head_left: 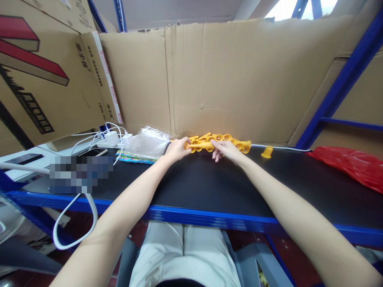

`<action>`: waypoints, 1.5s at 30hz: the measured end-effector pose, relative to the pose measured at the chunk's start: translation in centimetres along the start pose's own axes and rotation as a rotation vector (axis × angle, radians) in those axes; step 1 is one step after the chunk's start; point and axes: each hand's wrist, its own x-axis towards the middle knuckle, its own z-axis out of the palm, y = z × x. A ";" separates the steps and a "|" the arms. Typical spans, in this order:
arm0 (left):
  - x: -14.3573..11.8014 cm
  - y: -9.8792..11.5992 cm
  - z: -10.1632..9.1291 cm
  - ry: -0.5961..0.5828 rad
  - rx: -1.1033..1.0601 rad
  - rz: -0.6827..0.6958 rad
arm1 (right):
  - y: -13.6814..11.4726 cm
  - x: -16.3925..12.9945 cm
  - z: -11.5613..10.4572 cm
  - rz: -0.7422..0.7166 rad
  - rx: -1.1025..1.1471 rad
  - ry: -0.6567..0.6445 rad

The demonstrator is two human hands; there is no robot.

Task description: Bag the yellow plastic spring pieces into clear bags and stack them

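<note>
As a black-topped desk point(209, 187) is being worked at with two bare hands, a slender yellow plastic piece point(200, 146) is being held up at the middle of the back edge. Its left end is being pinched between the thumb and fingers of the left hand point(178, 148). Its right end is being met by the right hand point(225, 150), though whether it is being clasped there cannot be told.

By all appearances, the work is being caught partway. Only the one piece is being handled, while a cluster of cupped yellow parts point(227, 137) is being left just behind it, along the back edge. Whether any of these are being held together by joints is being obscured by distance and overlap. A bell-shaped yellow cup point(267, 152) is being kept apart near the same edge, right of the cluster and touched by neither hand; it is presumably being counted among what is left.

The desk's right end is being occupied by a red plastic bag point(350, 165). Beside the left hand, a patterned packet point(134, 158) is being partly covered by a clear plastic bag point(149, 141).
</note>
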 end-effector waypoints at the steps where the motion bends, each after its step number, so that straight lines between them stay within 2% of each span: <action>1: 0.0 0.0 0.0 0.001 -0.003 0.002 | 0.0 0.0 0.0 0.008 0.002 0.008; 7: 0.1 0.0 0.1 0.013 -0.054 -0.002 | -0.1 0.0 -0.5 0.037 -0.051 -0.002; 12: 0.0 0.0 0.1 0.016 -0.080 0.000 | 0.3 0.2 -1.2 -0.158 -0.004 -0.081; 14: 0.0 0.1 0.0 0.017 -0.083 0.001 | 0.2 0.2 -1.3 -0.176 -0.010 -0.090; 22: -0.1 0.5 -0.1 0.026 -0.082 0.015 | -0.8 -0.6 -0.6 -0.076 -0.029 -0.066; 27: -0.1 0.6 -0.1 0.034 -0.076 0.016 | -0.7 -0.3 0.0 -0.010 0.028 0.015; 33: -0.3 1.1 -0.3 0.019 -0.066 0.010 | -2.1 -0.8 0.6 0.143 0.045 0.124; 37: -0.4 1.4 -0.4 0.019 -0.026 0.012 | -2.4 -1.0 0.8 0.219 0.053 0.123; 45: -0.5 1.4 -0.4 0.011 0.011 0.021 | -0.6 -0.3 0.5 0.240 0.065 0.073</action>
